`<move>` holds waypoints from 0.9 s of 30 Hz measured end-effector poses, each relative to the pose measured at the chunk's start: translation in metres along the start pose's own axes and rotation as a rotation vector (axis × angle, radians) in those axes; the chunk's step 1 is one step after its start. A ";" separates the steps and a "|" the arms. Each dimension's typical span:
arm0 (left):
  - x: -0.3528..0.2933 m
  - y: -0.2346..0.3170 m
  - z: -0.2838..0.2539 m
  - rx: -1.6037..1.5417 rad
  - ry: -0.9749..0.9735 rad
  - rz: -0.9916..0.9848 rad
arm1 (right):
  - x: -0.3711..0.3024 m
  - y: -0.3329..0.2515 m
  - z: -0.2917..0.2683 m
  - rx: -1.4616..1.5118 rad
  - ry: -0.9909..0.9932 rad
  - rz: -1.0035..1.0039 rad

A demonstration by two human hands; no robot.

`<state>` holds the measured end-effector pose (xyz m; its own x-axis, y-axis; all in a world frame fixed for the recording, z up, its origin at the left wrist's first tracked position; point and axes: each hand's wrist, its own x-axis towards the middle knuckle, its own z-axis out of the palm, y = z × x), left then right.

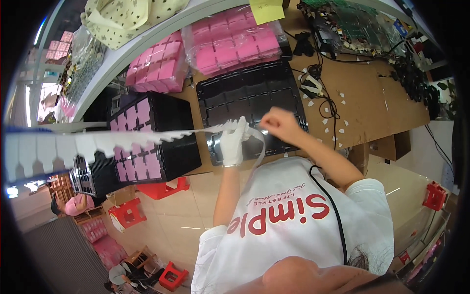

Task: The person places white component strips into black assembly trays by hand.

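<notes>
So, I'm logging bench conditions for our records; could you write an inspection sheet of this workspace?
Surface: brown tabletop, small white scraps scattered on its right part.
Job's things: notched white strip stretching leftward; black tray beneath the hands.
Clutter: wrapped pink blocks and green circuit boards toward the back.
Hands: gloved left hand grips the strip; bare right hand is curled, nothing visibly held.
Cables: black cables, partly coiled, right of the tray.
Surroundings: red stools on the floor; other people lower left.

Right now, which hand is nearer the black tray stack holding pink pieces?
Left: the gloved left hand is just right of the black tray stack; the bare right hand is farther right.
</notes>
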<state>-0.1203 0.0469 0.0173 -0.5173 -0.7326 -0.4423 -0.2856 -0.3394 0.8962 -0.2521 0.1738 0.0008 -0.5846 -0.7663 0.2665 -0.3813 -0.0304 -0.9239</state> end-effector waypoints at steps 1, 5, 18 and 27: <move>0.001 -0.001 0.000 -0.016 0.040 0.004 | 0.015 0.018 -0.012 0.015 0.078 0.056; 0.003 0.000 0.004 0.059 0.036 0.017 | 0.084 0.115 -0.076 -0.320 0.207 0.165; 0.004 0.002 0.003 0.161 0.005 0.056 | 0.133 0.154 -0.084 -0.619 -0.027 0.244; 0.004 -0.003 0.001 0.098 0.010 0.035 | 0.090 0.131 -0.070 -0.222 -0.179 0.061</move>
<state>-0.1224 0.0459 0.0127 -0.5204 -0.7489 -0.4103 -0.3455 -0.2547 0.9032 -0.4047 0.1454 -0.0771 -0.4833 -0.8639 0.1416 -0.5082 0.1452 -0.8489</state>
